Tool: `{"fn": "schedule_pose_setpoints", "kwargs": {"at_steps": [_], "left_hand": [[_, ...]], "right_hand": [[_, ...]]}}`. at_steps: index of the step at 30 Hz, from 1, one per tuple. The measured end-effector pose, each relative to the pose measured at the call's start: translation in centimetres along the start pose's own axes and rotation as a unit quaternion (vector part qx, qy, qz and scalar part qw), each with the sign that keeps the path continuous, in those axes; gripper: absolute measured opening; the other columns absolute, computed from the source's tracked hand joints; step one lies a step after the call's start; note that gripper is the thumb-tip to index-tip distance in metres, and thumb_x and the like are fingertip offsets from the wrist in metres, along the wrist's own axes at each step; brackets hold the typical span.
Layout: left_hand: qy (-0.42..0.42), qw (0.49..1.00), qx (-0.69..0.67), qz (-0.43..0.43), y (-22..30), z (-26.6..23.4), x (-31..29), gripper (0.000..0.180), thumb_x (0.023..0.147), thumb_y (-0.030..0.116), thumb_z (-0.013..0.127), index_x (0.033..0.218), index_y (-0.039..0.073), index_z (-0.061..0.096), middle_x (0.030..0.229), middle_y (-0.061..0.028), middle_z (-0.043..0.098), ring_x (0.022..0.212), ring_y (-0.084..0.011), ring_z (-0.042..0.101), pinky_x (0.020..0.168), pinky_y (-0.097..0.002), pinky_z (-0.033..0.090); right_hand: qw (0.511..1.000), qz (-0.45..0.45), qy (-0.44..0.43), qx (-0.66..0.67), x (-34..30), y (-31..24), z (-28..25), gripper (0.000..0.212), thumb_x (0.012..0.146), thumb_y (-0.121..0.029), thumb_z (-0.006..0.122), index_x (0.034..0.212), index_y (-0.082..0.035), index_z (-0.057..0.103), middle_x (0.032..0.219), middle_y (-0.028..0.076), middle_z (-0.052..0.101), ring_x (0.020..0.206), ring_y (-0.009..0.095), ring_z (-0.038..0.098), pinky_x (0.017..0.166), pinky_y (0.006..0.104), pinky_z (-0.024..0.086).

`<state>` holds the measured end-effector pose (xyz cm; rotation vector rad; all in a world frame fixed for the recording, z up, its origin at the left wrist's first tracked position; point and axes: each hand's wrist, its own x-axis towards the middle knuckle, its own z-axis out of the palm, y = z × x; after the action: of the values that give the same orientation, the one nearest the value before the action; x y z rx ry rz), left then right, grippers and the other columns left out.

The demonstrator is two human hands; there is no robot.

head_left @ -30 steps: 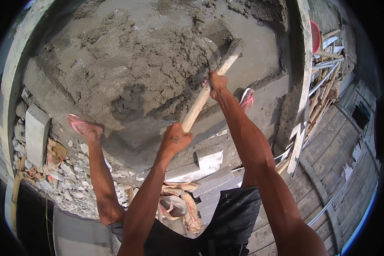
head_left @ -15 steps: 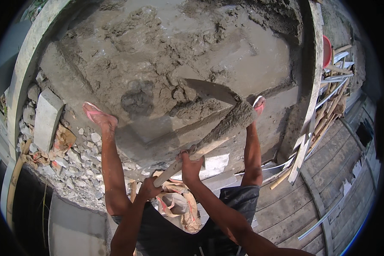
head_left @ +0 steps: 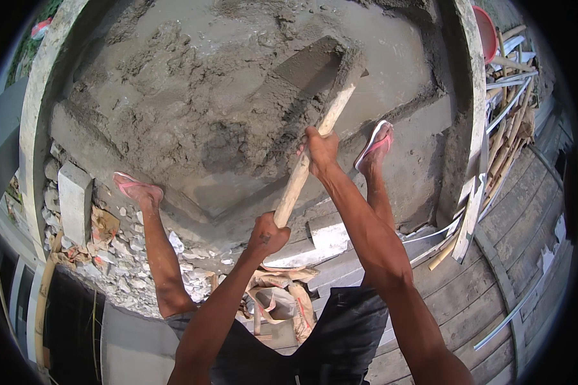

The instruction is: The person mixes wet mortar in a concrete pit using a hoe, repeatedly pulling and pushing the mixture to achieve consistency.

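I hold a hoe (head_left: 293, 187) by its pale wooden handle, which slants up and to the right, away from me. My left hand (head_left: 269, 235) is wrapped round the near end of the handle. Further up, my right hand (head_left: 320, 153) grips the middle of it. Thick grey mortar coats the top of the handle and the broad metal blade (head_left: 313, 67), which lies tilted at the wet mortar (head_left: 160, 96). How deep the blade's far edge goes in is hard to tell.
My feet in pink flip-flops stand on the near edge of the mortar bed. Concrete beams (head_left: 478, 83) border it on both sides. Broken stones (head_left: 125, 263) and a concrete block (head_left: 75, 204) lie left, torn paper bags (head_left: 279, 301) between my legs, bamboo sticks (head_left: 504, 151) and a red basin (head_left: 485, 32) right.
Both hands have moved the hoe forward, away from me. Its blade has swung up and over the mortar farther off, and my arms are stretched out more. Both hands still grip the handle.
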<state>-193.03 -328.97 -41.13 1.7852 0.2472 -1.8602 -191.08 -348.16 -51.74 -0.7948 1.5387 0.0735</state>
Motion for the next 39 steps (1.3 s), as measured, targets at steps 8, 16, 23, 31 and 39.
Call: {"fn": "schedule_pose_setpoints", "kwargs": {"at_steps": [8, 16, 23, 31, 39], "left_hand": [[-0.096, 0.988, 0.052, 0.114, 15.3, 4.2, 8.7, 0.036, 0.073, 0.017, 0.063, 0.09, -0.014, 0.063, 0.078, -0.0274, 0.064, 0.074, -0.0332, 0.067, 0.065, -0.0417, 0.052], [-0.025, 0.99, 0.14, -0.01, 2.2, -3.3, -0.7, 0.042, 0.072, 0.017, 0.063, 0.102, -0.013, 0.06, 0.092, -0.0348, 0.065, 0.093, -0.0449, 0.067, 0.081, -0.0449, 0.052], [-0.007, 0.978, 0.206, 0.04, -6.5, -16.6, -8.3, 0.033, 0.069, 0.017, 0.064, 0.091, -0.007, 0.064, 0.081, -0.0304, 0.066, 0.084, -0.0444, 0.068, 0.079, -0.0465, 0.052], [-0.016, 0.92, 0.386, 0.072, -16.1, -28.8, -13.5, 0.026, 0.07, 0.021, 0.073, 0.09, 0.006, 0.065, 0.075, -0.023, 0.067, 0.078, -0.042, 0.067, 0.069, -0.0484, 0.055], [0.015, 0.997, 0.027, 0.067, -14.6, -12.9, -15.8, 0.036, 0.074, 0.017, 0.064, 0.103, -0.004, 0.063, 0.082, -0.0263, 0.067, 0.08, -0.0419, 0.068, 0.074, -0.0463, 0.055]], "right_hand": [[0.989, -0.119, 0.066, -0.061, 11.8, -14.4, -9.2, 0.03, 0.088, -0.003, 0.059, 0.108, 0.004, 0.037, 0.068, 0.014, 0.052, 0.047, 0.022, 0.054, 0.038, 0.0376, 0.047], [0.984, 0.137, 0.054, 0.105, 3.4, 4.5, -3.4, 0.018, 0.088, 0.0, 0.055, 0.1, 0.003, 0.043, 0.069, 0.012, 0.049, 0.048, 0.02, 0.049, 0.041, 0.0374, 0.047], [0.974, 0.121, 0.036, 0.189, -7.6, 11.4, 7.6, 0.014, 0.087, 0.0, 0.056, 0.097, 0.0, 0.047, 0.072, 0.01, 0.051, 0.054, 0.02, 0.051, 0.049, 0.0371, 0.049], [0.94, 0.165, -0.047, 0.297, -24.6, 13.3, 12.5, 0.013, 0.088, -0.001, 0.061, 0.096, -0.007, 0.052, 0.09, 0.005, 0.055, 0.084, 0.019, 0.056, 0.087, 0.0425, 0.05], [0.979, 0.138, -0.042, 0.145, -15.8, 10.8, 7.8, 0.009, 0.09, -0.005, 0.055, 0.094, -0.003, 0.047, 0.07, 0.008, 0.051, 0.053, 0.02, 0.051, 0.052, 0.037, 0.049]]}}
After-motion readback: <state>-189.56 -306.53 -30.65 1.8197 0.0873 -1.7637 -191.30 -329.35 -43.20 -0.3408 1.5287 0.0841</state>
